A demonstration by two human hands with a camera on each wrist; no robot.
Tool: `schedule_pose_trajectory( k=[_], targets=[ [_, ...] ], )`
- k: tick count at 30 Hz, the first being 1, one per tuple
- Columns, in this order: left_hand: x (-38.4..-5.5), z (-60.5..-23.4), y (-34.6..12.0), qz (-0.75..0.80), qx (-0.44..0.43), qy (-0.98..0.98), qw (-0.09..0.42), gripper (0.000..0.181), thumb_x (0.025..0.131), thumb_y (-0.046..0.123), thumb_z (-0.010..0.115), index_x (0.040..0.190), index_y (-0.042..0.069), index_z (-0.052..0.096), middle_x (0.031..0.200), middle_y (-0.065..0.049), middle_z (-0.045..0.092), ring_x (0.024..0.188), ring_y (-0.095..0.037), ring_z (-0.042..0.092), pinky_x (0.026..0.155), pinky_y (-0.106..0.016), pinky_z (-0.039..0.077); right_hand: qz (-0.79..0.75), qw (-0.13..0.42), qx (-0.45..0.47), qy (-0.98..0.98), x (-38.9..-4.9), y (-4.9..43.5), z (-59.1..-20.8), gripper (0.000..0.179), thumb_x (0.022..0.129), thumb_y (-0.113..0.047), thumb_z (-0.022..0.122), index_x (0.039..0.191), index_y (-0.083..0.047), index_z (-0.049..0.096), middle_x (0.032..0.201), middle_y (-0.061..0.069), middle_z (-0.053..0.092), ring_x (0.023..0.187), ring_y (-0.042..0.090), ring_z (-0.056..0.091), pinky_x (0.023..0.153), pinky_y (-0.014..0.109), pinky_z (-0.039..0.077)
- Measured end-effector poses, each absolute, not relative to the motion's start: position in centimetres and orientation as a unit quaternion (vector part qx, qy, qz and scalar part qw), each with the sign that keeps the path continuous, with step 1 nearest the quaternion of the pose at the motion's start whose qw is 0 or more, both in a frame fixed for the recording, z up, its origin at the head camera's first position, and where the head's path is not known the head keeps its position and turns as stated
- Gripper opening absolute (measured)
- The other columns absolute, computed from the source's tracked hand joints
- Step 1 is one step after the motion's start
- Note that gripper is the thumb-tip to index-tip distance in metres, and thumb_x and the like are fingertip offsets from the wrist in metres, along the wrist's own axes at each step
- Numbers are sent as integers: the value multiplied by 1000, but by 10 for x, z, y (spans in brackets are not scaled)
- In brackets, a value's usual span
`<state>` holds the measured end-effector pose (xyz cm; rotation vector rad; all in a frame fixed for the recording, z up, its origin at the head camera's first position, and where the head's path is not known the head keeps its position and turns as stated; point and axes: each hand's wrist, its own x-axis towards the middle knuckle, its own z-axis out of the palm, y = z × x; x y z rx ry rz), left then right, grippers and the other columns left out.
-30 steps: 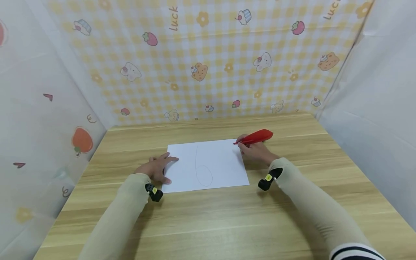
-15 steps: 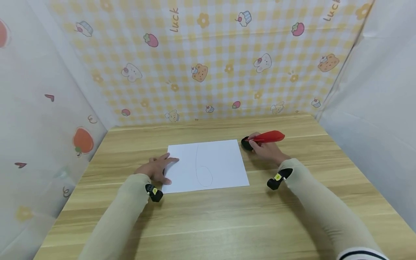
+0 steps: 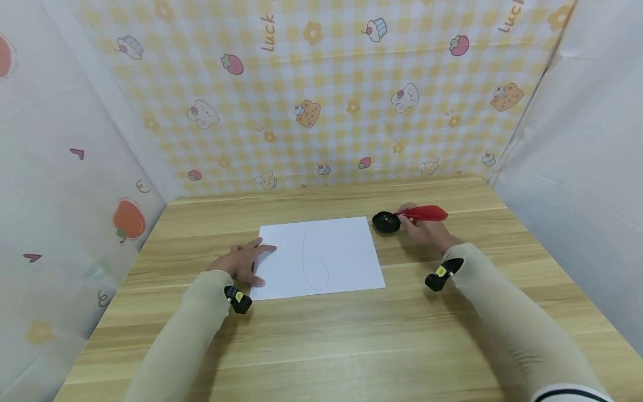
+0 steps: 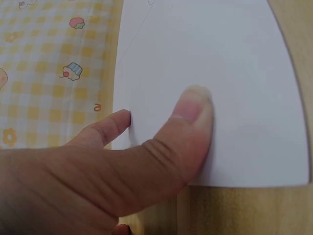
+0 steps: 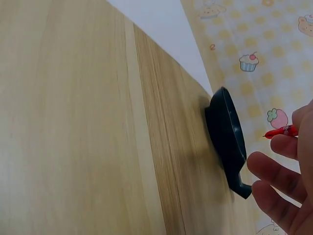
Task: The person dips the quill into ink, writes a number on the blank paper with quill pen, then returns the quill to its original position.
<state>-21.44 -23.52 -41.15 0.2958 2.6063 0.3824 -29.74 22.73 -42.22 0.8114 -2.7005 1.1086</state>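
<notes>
A white sheet of paper (image 3: 346, 251) lies on the table, bearing a thin drawn line that ends in a loop. On its left edge rests my left hand (image 3: 240, 262), fingers spread; the left wrist view shows the thumb (image 4: 190, 127) flat on the sheet. My right hand (image 3: 426, 231) pinches a red feather quill pen (image 3: 427, 213) just right of a small black dish (image 3: 386, 222). In the right wrist view the pen's pointed red nib (image 5: 278, 132) sticks out past the fingertips, apart from the dish, whose short handle sits close to the lower fingers.
The wood-grain table (image 3: 321, 346) runs back to a yellow checked cloth (image 3: 326, 84) with cartoon prints. White cloth sides (image 3: 577, 167) stand at left and right. A small black camera (image 3: 436, 281) is strapped to each wrist.
My right hand has moved with the quill pen from the paper's upper right corner rightward, past the black dish to its right side, uncovering the dish. The left hand has stayed put.
</notes>
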Motion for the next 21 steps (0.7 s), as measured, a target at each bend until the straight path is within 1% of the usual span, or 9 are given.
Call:
schedule_pose_trajectory(
  k=[2, 5, 8, 10, 13, 16, 19, 21],
  targets=[
    [-215, -412, -236, 139, 111, 953, 243, 87, 78, 31, 81, 151, 24, 34, 161, -17, 4, 129, -51, 20, 93, -70, 32, 351, 82, 290, -887, -298, 229, -422, 15, 97, -4, 54, 110, 3, 59, 86, 10, 61, 71, 20, 52, 61, 27, 44],
    [-215, -412, -235, 138, 110, 953, 246, 87, 79, 31, 81, 151, 25, 33, 161, -16, 4, 129, -50, 20, 94, -69, 33, 328, 142, 334, -872, -300, 233, -424, 11, 93, 3, 57, 104, 5, 60, 84, 10, 63, 68, 18, 53, 58, 27, 45],
    [-215, -411, -235, 138, 112, 953, 245, 87, 79, 30, 81, 151, 25, 33, 161, -17, 4, 128, -50, 21, 93, -69, 33, 296, 192, 367, -861, -303, 238, -426, 12, 89, 7, 61, 101, 5, 61, 83, 12, 65, 66, 20, 57, 57, 33, 48],
    [-215, -411, -235, 139, 113, 953, 245, 87, 79, 30, 81, 151, 24, 34, 161, -17, 5, 128, -50, 21, 93, -69, 33, 278, 207, 375, -860, -305, 241, -427, 14, 87, 7, 63, 101, 4, 61, 84, 14, 67, 66, 23, 59, 58, 39, 50],
    [-214, -410, -236, 141, 112, 953, 245, 87, 79, 30, 81, 151, 24, 34, 161, -17, 5, 129, -51, 20, 94, -70, 32, 261, 195, 370, -870, -306, 245, -427, 16, 88, 4, 63, 103, 2, 60, 86, 15, 68, 67, 26, 61, 61, 43, 51],
    [-214, -411, -236, 140, 113, 953, 245, 87, 78, 30, 81, 151, 24, 34, 161, -18, 5, 129, -52, 20, 94, -70, 32, 254, 167, 359, -882, -304, 247, -425, 17, 89, 3, 62, 106, 3, 60, 90, 18, 68, 74, 31, 64, 66, 47, 52],
    [-214, -410, -236, 141, 112, 952, 246, 87, 79, 30, 81, 151, 24, 34, 161, -18, 4, 129, -53, 19, 94, -71, 32, 243, 126, 328, -904, -302, 247, -422, 20, 92, 0, 60, 112, 3, 59, 98, 21, 67, 87, 37, 66, 76, 52, 52],
    [-213, -410, -236, 143, 109, 952, 248, 87, 79, 30, 81, 151, 25, 33, 161, -17, 4, 131, -53, 17, 94, -71, 31, 237, 84, 294, -922, -301, 248, -421, 25, 93, 3, 56, 118, 1, 57, 105, 21, 66, 94, 38, 64, 82, 53, 51]
  ],
)
